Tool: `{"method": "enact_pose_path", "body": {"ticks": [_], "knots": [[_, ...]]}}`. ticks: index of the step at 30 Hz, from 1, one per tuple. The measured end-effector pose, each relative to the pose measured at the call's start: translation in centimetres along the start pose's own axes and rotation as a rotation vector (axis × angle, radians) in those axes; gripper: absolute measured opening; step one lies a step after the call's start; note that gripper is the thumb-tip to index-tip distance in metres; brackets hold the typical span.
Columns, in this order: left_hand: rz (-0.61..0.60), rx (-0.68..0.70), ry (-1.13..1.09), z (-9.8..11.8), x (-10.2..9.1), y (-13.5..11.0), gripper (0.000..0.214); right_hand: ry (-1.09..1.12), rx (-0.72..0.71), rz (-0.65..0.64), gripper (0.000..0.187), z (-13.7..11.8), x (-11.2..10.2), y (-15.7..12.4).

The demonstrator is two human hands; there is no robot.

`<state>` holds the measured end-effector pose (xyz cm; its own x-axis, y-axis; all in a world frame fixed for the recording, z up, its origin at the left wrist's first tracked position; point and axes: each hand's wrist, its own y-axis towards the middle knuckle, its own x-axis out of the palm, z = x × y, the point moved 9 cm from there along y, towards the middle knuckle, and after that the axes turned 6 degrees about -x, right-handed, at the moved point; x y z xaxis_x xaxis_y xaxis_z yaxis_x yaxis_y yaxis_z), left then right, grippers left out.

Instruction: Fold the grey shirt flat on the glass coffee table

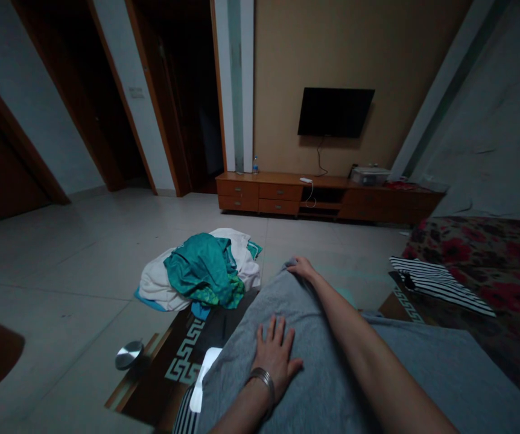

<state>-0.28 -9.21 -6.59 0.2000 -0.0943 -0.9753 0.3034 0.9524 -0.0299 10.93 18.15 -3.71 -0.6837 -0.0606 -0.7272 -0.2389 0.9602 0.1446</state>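
Note:
A grey garment [314, 337] lies spread over the low table in front of me, its exact kind not clear. My left hand [275, 349], with metal bangles at the wrist, rests flat on it, fingers spread. My right hand [301, 268] pinches the garment's far edge, which is slightly raised. More grey cloth [441, 355] extends to the right under my right arm. Beyond the table's far left part sits a heap of clothes, with a green garment [203, 265] on top of white cloth [154, 283].
The dark table [151, 392] has a key-pattern border. A round metal object [128, 355] is at its left edge. Striped cloth [441, 286] lies at the right by a floral sofa [472, 247]. A wooden TV cabinet [278, 191] stands along the far wall.

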Motion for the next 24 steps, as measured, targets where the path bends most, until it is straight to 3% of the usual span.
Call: {"method": "enact_pose_path", "body": {"ticks": [2,6,11,14,16,20,24], "knots": [[0.033,-0.087,0.034,-0.8,0.1,0.2,0.074,0.122,-0.046,0.038,0.037,-1.0,-1.7,-0.4],[0.035,-0.089,0.034,-0.8,0.4,0.3,0.073,0.324,-0.125,0.08,0.04,-2.8,-5.4,-2.6],[0.007,-0.095,0.005,-0.7,0.2,0.0,0.071,0.607,-0.271,-0.027,0.047,-4.3,-9.3,-6.7],[0.013,-0.107,-0.002,-0.8,0.1,-0.1,0.071,0.66,-0.351,-0.042,0.051,-4.8,-10.8,-7.7],[0.028,-0.097,-0.01,-0.8,0.1,-0.1,0.071,0.616,-0.359,-0.014,0.046,-5.1,-10.8,-6.8],[0.047,-0.101,0.015,-0.9,0.4,0.2,0.072,0.308,-0.196,0.093,0.033,-4.4,-9.5,-2.6],[0.073,-0.121,0.065,-0.9,0.4,0.5,0.069,0.119,-0.029,0.155,0.028,-0.7,-9.6,-1.8]]}}
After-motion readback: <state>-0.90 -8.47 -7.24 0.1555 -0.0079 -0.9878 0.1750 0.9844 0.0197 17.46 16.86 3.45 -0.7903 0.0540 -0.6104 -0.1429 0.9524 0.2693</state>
